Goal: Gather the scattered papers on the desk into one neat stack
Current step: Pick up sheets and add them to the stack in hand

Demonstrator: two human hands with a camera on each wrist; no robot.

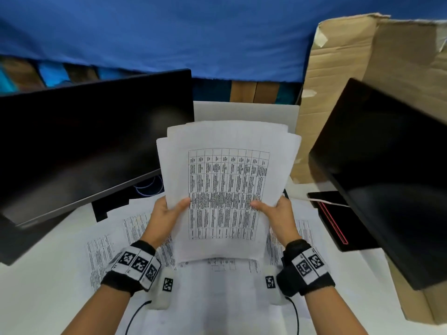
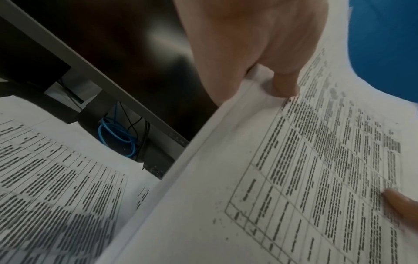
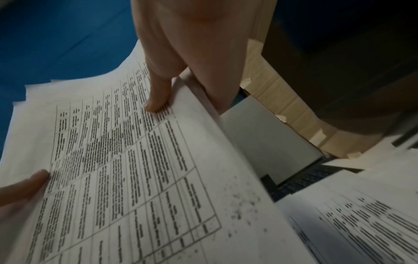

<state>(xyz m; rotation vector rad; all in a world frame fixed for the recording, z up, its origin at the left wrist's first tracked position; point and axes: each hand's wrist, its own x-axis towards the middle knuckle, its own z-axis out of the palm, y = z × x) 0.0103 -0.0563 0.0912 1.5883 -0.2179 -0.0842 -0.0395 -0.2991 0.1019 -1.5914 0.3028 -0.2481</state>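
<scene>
You've got a sheaf (image 1: 227,165) of printed sheets lifted off the bench (image 1: 48,298), held up in front of you betw. both hands. Your left hand (image 1: 167,213) grips the sheaf's left edge, thumb (image 2: 285,85) on the front page, other fingers behind it; your right hand (image 1: 278,213) does the same on the right edge, thumb (image 3: 158,100) pressed on the printed table. So both hands are pinching the sheaf, not spread. The sheets aren't squared yet: top edges fan out in steps, corners staggered at the upper left & right. More sheets (image 1: 108,250) lie flat on the bench under your wrists, overlapping each other, some left of the sheaf, some right (image 3: 361,223), one below its bottom edge. A dark monitor (image 1: 92,141) stands at the left w/ a blue cable (image 2: 115,135) coiled beneath it. Another dark screen (image 1: 391,177) tilts at the right, in front of a cardboard box (image 1: 362,68). Blue cloth (image 1: 169,32) hangs behind.
</scene>
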